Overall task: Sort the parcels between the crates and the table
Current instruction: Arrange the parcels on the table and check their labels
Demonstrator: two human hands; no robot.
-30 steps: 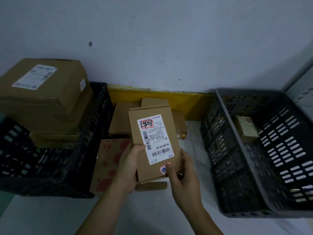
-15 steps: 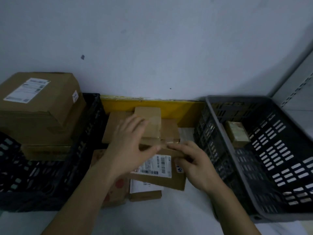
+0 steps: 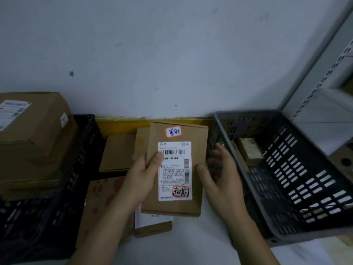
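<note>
Nearest, left hand (image 3: 141, 175) clamped on the parcel (image 3: 176, 169), thumb across the label's (image 3: 174, 171) left edge, fingers hidden behind. Right hand (image 3: 222, 176) just beside the parcel's right edge, fingers spread and loosely curved, holding nothing; blurred, so contact with the card hard to judge. Parcel held up over the table (image 3: 191, 236), label facing the camera, above other parcels lying flat.

Judged: label being read to pick a destination. Best done by keeping the thumb off the barcode, steadying the free edge with the right hand, then committing to one side.

Further out, black crate (image 3: 80, 169) at left stacked with boxes, grey crate (image 3: 286, 178) at right holding one small box (image 3: 250, 152). Handwritten stickers legible only as marks; black crate's interior and left boxes cut off.
</note>
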